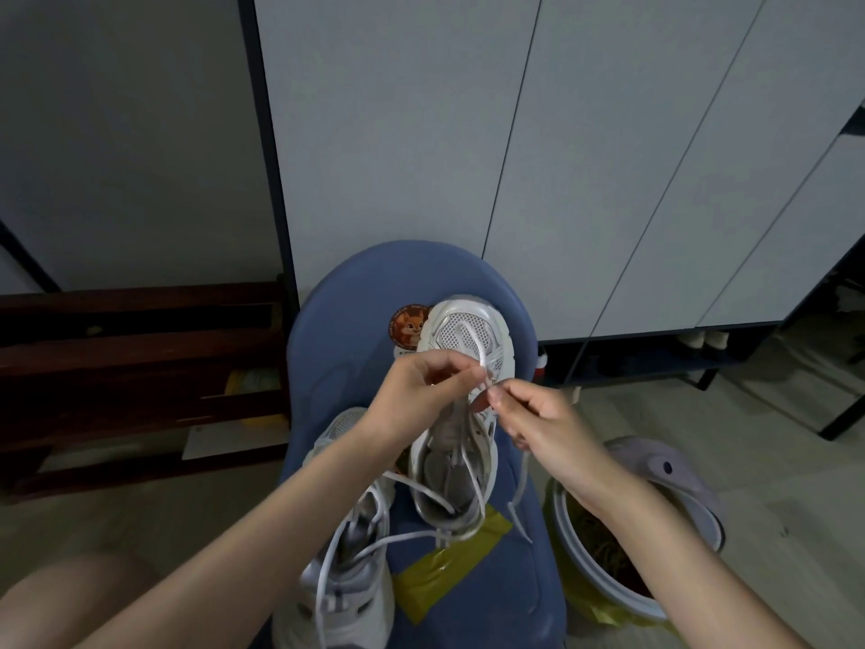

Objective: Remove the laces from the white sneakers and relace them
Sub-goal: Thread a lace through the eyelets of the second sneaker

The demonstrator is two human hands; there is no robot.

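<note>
Nearest the camera, at the bottom edge of the head view, a white sneaker (341, 587) lies on a blue cushioned seat (355, 292), its toe pointing away and its white lace (374, 545) hanging loose across its opening; part of it is hidden under the left forearm; beside it, yellow tape (444, 573) is stuck across the seat fabric.

Further up the seat stands the 2nd white sneaker (463, 334), toe pointing away toward the seat back, its mesh toe cap touching a round cartoon sticker (407, 326); its lace (472, 470) runs loose through the upper eyelets and trails down over the heel and the seat edge.

Both hands meet above the middle of this sneaker; the left hand (421, 391) pinches a loop of the lace between thumb and curled fingers; the right hand (538, 423) pinches the lace tip just beside it, fingers curled; the 2 sets of fingertips are almost touching.

Right of the seat, on the floor, a white bin (702, 512) with a yellow liner stands with its grey lid tipped back; left of the seat sits a dark wooden rack (140, 367); behind everything rise pale cabinet doors (608, 156) in a dark frame.
</note>
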